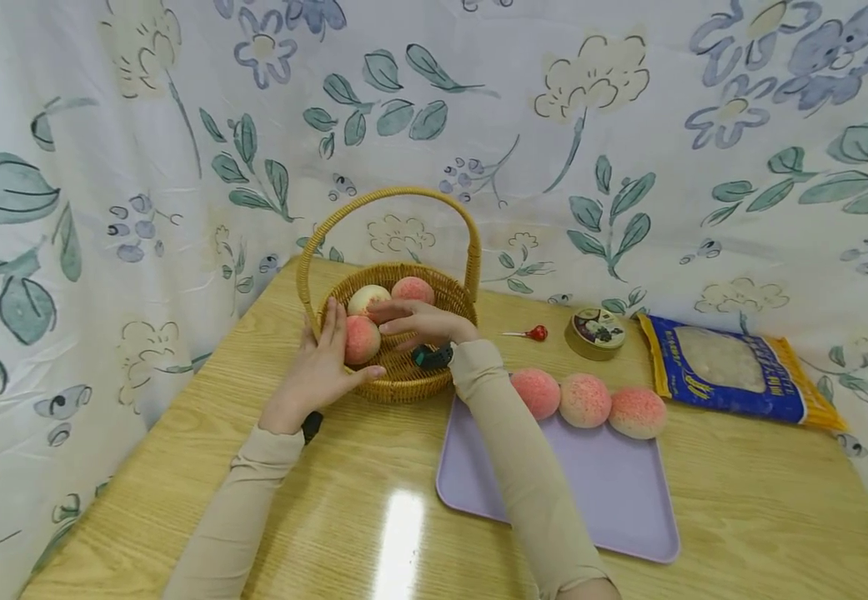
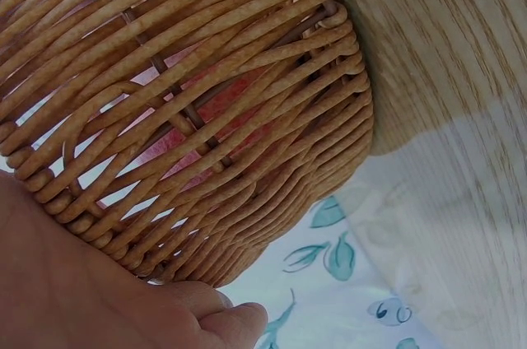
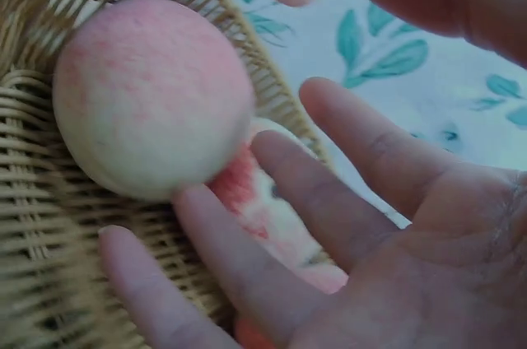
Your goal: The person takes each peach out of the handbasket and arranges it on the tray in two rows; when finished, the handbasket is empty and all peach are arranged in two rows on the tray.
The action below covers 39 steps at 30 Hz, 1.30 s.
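A wicker basket (image 1: 396,390) with a tall arched handle stands on the table and contains three peaches. One pink peach (image 1: 362,340) lies near the left rim, a paler peach (image 1: 368,300) behind it, and another pink peach (image 1: 413,290) at the back. My left hand (image 1: 317,367) rests on the basket's left rim with fingers extended and thumb spread over the front edge; some fingertips (image 2: 239,323) lie outside the weave. Inside the basket, my right hand (image 1: 422,323) spreads its fingers beside the peaches. In the right wrist view, one fingertip meets the nearest peach (image 3: 152,98).
A lilac tray (image 1: 606,492) lies to the right, partly under my right forearm. Along its back edge sit a pink peach (image 1: 534,393), a speckled peach (image 1: 584,400) and a third peach (image 1: 638,412). Behind are a red lollipop (image 1: 536,333), round tin (image 1: 595,335) and blue-yellow bag (image 1: 734,367).
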Each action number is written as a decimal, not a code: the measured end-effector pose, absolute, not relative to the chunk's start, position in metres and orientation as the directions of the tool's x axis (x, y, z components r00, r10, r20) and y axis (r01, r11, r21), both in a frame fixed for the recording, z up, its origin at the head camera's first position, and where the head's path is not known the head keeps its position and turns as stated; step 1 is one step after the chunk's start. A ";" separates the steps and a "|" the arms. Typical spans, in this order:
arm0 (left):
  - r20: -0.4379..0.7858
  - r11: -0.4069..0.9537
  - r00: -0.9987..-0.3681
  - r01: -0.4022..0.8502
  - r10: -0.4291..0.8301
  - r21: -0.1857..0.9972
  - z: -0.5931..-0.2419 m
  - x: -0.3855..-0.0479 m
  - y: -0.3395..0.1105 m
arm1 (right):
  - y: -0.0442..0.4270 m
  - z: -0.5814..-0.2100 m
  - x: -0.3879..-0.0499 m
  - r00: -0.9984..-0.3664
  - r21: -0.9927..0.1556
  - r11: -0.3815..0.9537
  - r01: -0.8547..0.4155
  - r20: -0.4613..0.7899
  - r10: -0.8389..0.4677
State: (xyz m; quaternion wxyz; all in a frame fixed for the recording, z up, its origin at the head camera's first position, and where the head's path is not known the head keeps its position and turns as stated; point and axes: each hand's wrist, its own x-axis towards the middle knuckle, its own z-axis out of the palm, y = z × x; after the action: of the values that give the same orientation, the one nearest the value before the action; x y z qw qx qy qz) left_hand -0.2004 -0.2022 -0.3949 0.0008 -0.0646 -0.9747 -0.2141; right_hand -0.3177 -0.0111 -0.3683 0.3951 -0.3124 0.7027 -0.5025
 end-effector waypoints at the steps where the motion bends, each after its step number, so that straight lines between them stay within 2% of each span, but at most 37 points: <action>1: 0.028 0.899 -0.992 0.126 0.125 0.419 -0.395 -0.200 -0.202 | -0.014 -0.370 -0.317 -0.500 -0.951 0.305 -0.049 -0.241 -0.832; 8: 0.034 0.897 -0.991 0.130 0.128 0.423 -0.396 -0.200 -0.203 | -0.035 -0.380 -0.318 -0.538 -0.943 0.320 -0.096 -0.221 -0.813; 15: 0.047 0.898 -0.991 0.132 0.124 0.421 -0.396 -0.198 -0.202 | -0.056 -0.382 -0.312 -0.534 -0.820 0.454 -0.349 -0.223 -0.815; 21: 0.049 0.891 -0.992 0.128 0.119 0.435 -0.398 -0.199 -0.203 | -0.060 -0.382 -0.310 -0.503 -0.737 0.545 -0.399 -0.321 -0.802; 25: 0.055 0.897 -0.990 0.143 0.132 0.419 -0.400 -0.201 -0.203 | -0.056 -0.381 -0.312 -0.520 -0.710 0.568 -0.418 -0.326 -0.790; 30: 0.049 0.889 -0.988 0.151 0.144 0.432 -0.402 -0.203 -0.200 | -0.041 -0.379 -0.317 -0.525 -0.739 0.525 -0.423 -0.272 -0.807; 32: 0.047 0.887 -0.988 0.152 0.147 0.436 -0.402 -0.204 -0.200 | -0.034 -0.377 -0.318 -0.515 -0.801 0.469 -0.373 -0.241 -0.822; 36: 0.038 0.888 -0.988 0.149 0.147 0.434 -0.401 -0.204 -0.203 | -0.016 -0.372 -0.319 -0.527 -0.934 0.325 -0.150 -0.203 -0.825; 39: 0.029 0.885 -0.990 0.137 0.139 0.445 -0.401 -0.203 -0.205 | -0.001 -0.369 -0.320 -0.538 -0.985 0.175 -0.003 -0.145 -0.830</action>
State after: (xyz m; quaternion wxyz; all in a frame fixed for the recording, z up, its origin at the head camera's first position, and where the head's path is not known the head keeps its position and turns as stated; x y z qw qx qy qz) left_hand -0.2032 -0.2047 -0.4007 -0.0019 -0.0710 -0.9709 -0.2288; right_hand -0.3203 -0.0012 -0.3690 0.3674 -0.3099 0.6726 -0.5627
